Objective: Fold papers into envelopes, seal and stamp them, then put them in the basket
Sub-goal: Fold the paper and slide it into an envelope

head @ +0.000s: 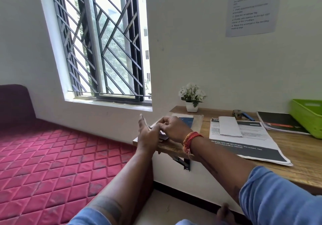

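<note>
Sleeves nearest us; our left hand (148,134) and right hand (171,128) pinch a small paper piece (163,135), light, flimsy, best held by its edges.

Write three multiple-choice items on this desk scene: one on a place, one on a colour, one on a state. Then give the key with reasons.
1. Where does the small white pot of white flowers stand?
A. At the wooden desk's back corner by the window
B. In the basket
C. On the red mattress

2. What colour is the plastic basket?
A. Blue
B. Lime green
C. Black

3. What is the folded white paper doing?
A. Standing on edge
B. Hanging off the desk
C. Lying flat on a printed sheet

Key: 1 A, the pot sits on the desk near the wall; 2 B, its walls are bright green; 3 C, it rests flat atop the print.
</note>
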`<state>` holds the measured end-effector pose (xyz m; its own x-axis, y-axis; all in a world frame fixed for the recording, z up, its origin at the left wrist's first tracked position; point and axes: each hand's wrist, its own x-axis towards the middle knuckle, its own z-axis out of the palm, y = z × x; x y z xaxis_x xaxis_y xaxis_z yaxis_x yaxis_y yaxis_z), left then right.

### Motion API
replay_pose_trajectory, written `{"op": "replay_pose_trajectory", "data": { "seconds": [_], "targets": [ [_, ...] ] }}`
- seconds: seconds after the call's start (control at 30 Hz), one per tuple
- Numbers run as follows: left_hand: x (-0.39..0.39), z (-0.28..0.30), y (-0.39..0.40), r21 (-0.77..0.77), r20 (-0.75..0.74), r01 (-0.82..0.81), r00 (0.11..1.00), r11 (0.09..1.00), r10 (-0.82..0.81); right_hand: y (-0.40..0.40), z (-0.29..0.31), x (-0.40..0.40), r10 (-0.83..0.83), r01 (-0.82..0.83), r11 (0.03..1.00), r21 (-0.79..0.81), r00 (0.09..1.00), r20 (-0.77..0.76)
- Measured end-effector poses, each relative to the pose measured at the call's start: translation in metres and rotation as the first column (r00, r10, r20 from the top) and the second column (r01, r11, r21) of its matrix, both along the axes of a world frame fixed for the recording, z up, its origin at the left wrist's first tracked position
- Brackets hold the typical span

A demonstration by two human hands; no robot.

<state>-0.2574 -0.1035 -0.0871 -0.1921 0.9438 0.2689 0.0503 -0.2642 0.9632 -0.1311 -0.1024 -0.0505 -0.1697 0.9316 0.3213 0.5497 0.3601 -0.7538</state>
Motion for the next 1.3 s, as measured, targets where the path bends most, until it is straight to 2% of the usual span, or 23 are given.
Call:
{"op": "replay_pose_trajectory", "data": {
  "seconds": [0.07, 0.13, 0.2, 0.27, 0.37, 0.43, 0.53, 0.73, 0.83, 0.93, 1.07, 1.13, 1.2, 1.3],
  "targets": [
    [-0.005, -0.004, 0.007, -0.04, 0.109, -0.004, 0.994, 0.999, 0.008, 0.0, -0.001, -0.002, 0.023, -0.02, 0.999, -0.037, 0.994, 0.106],
    [-0.007, 0.001, 0.003, -0.11, 0.097, -0.079, 0.991, 0.991, 0.09, 0.003, -0.005, -0.006, -0.005, 0.014, 0.999, -0.031, 0.964, 0.267],
    [-0.011, 0.005, -0.002, -0.102, -0.058, -0.205, 0.978, 0.973, 0.2, 0.003, -0.011, -0.011, -0.058, 0.055, 0.998, 0.018, 0.908, 0.415],
    [-0.018, 0.004, -0.005, -0.052, -0.286, -0.297, 0.919, 0.953, 0.271, 0.003, -0.017, -0.015, -0.102, 0.069, 0.994, 0.083, 0.846, 0.523],
    [-0.031, -0.005, -0.002, 0.031, -0.542, -0.29, 0.799, 0.956, 0.26, 0.0, -0.017, -0.018, -0.152, 0.081, 0.986, 0.144, 0.785, 0.601],
    [-0.035, -0.014, 0.002, 0.081, -0.629, -0.281, 0.73, 0.956, 0.267, -0.003, -0.014, -0.021, -0.177, 0.084, 0.981, 0.174, 0.75, 0.637],
    [-0.031, -0.023, 0.002, 0.121, -0.625, -0.286, 0.722, 0.951, 0.296, -0.006, -0.011, -0.025, -0.18, 0.077, 0.98, 0.181, 0.726, 0.664],
    [-0.026, -0.029, 0.001, 0.192, -0.617, -0.338, 0.688, 0.921, 0.381, -0.005, -0.008, -0.03, -0.152, 0.071, 0.986, 0.149, 0.737, 0.659],
    [-0.025, -0.033, -0.002, 0.222, -0.668, -0.408, 0.598, 0.886, 0.443, -0.009, -0.007, -0.036, -0.156, 0.074, 0.985, 0.153, 0.75, 0.642],
    [-0.025, -0.036, -0.005, 0.277, -0.722, -0.445, 0.489, 0.852, 0.49, -0.014, -0.008, -0.039, -0.106, 0.063, 0.994, 0.091, 0.776, 0.622],
    [-0.026, -0.04, -0.006, 0.354, -0.738, -0.474, 0.388, 0.806, 0.552, -0.019, -0.006, -0.029, -0.004, -0.036, 0.999, 0.04, 0.696, 0.718],
    [-0.025, -0.041, -0.007, 0.351, -0.721, -0.462, 0.421, 0.814, 0.55, -0.02, -0.005, -0.026, 0.001, -0.089, 0.993, 0.072, 0.641, 0.768],
    [-0.025, -0.039, -0.009, 0.337, -0.683, -0.447, 0.49, 0.829, 0.542, -0.021, -0.001, -0.023, 0.002, -0.112, 0.99, 0.089, 0.633, 0.775],
    [-0.027, -0.036, -0.012, 0.315, -0.663, -0.433, 0.536, 0.844, 0.523, -0.02, 0.008, -0.013, 0.009, -0.06, 0.997, 0.052, 0.733, 0.68]
  ]
}}
